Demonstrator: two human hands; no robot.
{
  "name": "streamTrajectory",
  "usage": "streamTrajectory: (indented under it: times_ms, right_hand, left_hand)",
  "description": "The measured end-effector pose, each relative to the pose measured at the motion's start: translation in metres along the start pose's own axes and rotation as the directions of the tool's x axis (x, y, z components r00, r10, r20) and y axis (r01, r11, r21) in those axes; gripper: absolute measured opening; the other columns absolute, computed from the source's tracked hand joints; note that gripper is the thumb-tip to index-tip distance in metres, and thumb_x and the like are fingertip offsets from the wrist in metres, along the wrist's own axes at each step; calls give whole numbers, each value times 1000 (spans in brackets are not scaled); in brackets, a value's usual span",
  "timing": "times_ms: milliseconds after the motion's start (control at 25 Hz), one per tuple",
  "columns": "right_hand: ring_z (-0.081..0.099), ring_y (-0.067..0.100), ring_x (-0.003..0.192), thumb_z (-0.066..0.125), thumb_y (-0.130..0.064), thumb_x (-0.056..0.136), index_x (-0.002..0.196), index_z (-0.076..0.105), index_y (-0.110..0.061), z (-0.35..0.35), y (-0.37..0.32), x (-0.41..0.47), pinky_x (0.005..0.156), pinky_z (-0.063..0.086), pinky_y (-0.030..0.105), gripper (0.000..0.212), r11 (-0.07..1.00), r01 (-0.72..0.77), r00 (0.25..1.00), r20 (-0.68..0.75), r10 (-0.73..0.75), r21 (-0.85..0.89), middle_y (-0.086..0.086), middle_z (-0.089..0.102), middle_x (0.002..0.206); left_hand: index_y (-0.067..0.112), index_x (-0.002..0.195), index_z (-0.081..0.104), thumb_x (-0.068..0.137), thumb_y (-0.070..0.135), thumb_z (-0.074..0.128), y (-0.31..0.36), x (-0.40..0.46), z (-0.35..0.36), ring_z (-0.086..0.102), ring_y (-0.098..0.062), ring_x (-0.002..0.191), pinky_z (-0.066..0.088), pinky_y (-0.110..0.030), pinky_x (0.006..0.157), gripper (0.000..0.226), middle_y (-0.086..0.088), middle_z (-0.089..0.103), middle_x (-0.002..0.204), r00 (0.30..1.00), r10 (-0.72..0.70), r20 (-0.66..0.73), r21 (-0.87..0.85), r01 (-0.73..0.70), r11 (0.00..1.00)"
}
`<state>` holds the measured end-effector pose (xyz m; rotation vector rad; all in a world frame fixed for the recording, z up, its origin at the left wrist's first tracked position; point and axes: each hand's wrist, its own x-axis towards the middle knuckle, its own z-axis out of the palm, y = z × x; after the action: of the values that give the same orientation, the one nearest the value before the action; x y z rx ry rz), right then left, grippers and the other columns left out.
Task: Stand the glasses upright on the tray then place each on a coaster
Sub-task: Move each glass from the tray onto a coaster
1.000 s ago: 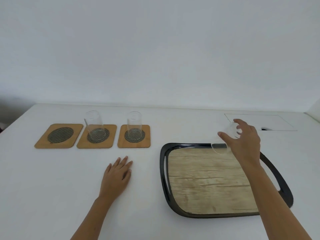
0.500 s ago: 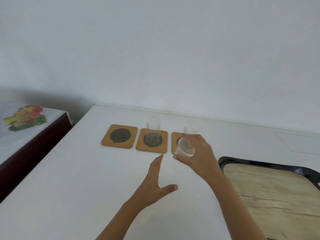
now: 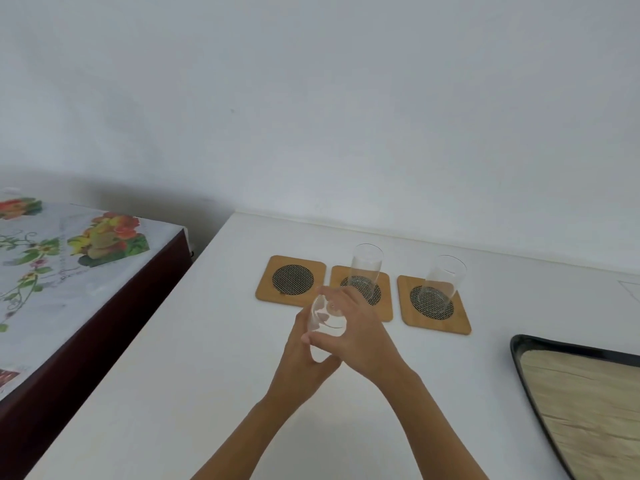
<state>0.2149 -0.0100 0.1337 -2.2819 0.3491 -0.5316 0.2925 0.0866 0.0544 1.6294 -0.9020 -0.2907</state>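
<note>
I hold a clear glass [image 3: 325,315] above the white table, just in front of the empty left coaster [image 3: 292,280]. My right hand [image 3: 363,337] grips it from the right. My left hand [image 3: 298,368] cups it from the left and below. The glass is tilted. The middle coaster [image 3: 384,306] carries an upright glass [image 3: 366,268]. Another upright glass [image 3: 443,282] stands on the right coaster [image 3: 457,320]. The black-rimmed tray [image 3: 519,362] with a wood-look floor lies at the right edge, with nothing on the part I see.
The white table [image 3: 194,375] ends at a wall behind the coasters. To the left, lower down, stands a dark wooden piece of furniture with a flowered cloth [image 3: 52,265]. A gap separates it from the table's left edge.
My right hand has carried the glass from above the tray leftward to the front of the empty coaster. My left hand rose from the table and met the glass. My view turned left.
</note>
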Motion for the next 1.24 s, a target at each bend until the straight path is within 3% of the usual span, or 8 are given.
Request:
streamTrajectory:
  times_ms: [200,360,440,600,760,920,1080,1240]
  right_hand:
    - [53,3,108,59,-55,83,125,48,-30,29,33,5,88,43,15,50,982,-106,987,-106,123,154,-15,57,116]
    - [56,12,108,56,-44,88,124,52,-17,53,81,-25,89,41,23,45,960,-277,949,-170,266,-41,-5,59,110]
    - [57,19,109,62,-23,90,119,58,-10,63,100,-36,92,42,28,33,949,-246,961,-178,212,-197,1,61,113]
    - [63,24,99,70,-2,79,102,68,-7,71,113,-38,86,49,33,24,908,-161,976,-196,90,-386,6,65,107]
    - [66,23,92,72,1,72,92,69,-7,72,117,-35,78,51,31,22,900,-113,975,-223,18,-422,7,67,99]
    - [67,23,89,53,-14,82,89,70,-7,74,119,-34,78,52,31,20,888,-87,967,-253,-34,-452,8,68,97]
    - [67,24,89,45,-21,83,88,71,-7,75,122,-32,77,52,32,30,882,-80,964,-262,-50,-465,9,68,97]
    - [60,18,94,56,-14,80,89,71,-9,76,123,-33,77,49,27,18,880,-104,965,-260,-23,-464,7,68,98]
  left_hand:
    - [54,124,30,76,37,75,-22,32,-22,49,0,116,44,-13,89,69,26,48,125,998,-24,-58,39,26,999]
    - [24,131,35,76,26,77,-40,74,-33,48,-12,118,44,-27,94,69,3,49,130,996,-62,-66,76,67,995]
    - [26,120,38,74,22,78,-47,98,-37,51,-15,115,47,-27,89,61,1,53,121,991,-101,-84,50,106,993]
    - [21,109,39,71,21,80,-61,135,-39,55,-13,105,41,-6,79,55,2,54,109,984,-113,-135,59,122,991]
    - [19,115,39,71,28,80,-76,154,-41,54,-13,110,39,-13,79,61,-2,55,116,975,-171,-145,47,179,983]
    - [26,109,37,69,29,82,-85,161,-39,55,-11,107,41,-7,72,61,-3,56,116,973,-180,-147,68,191,979]
    - [26,111,36,67,24,84,-91,165,-36,55,-15,114,45,-23,88,65,-6,55,119,975,-158,-157,48,167,985]
    - [29,109,34,65,27,85,-92,165,-34,55,-21,111,48,-42,94,67,-9,55,117,974,-142,-175,98,161,982]
